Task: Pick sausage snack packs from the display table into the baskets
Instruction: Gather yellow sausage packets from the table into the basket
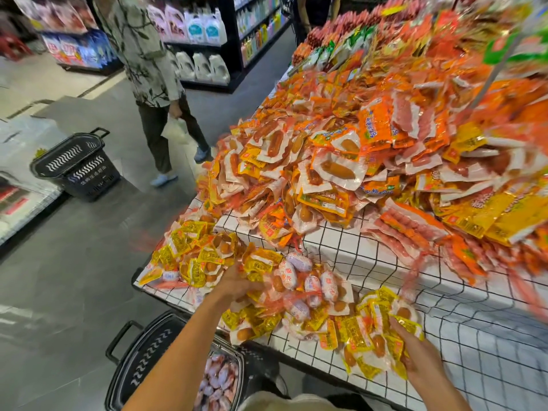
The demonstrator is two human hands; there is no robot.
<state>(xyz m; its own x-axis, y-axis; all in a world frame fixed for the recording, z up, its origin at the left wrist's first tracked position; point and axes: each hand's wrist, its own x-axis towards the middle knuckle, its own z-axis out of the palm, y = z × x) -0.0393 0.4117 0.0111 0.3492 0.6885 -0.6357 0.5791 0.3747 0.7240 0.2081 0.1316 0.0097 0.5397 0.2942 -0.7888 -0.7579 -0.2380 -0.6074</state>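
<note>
Our left hand (234, 284) clutched slippery yellow plastic sausage packs (261, 264) on the near bench (385, 262); our right hand (415, 354) gripped another light, crinkly bunch (370, 336). Edges looked best to pinch.

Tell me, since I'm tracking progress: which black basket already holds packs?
The near basket below the left hand shows packs inside; the far basket on the aisle floor shows none.

Bare checkered cloth (489, 336) at table's near-right: open room for a hand. Near-left corner is covered with yellow packs (189, 250); tall orange pack heap (326, 149) blocks the middle and far side. Near basket (142, 357) sits below the table edge, mouth unobstructed. Far basket (77, 166) across open aisle floor; a passer-by (148, 69) stands beyond.
</note>
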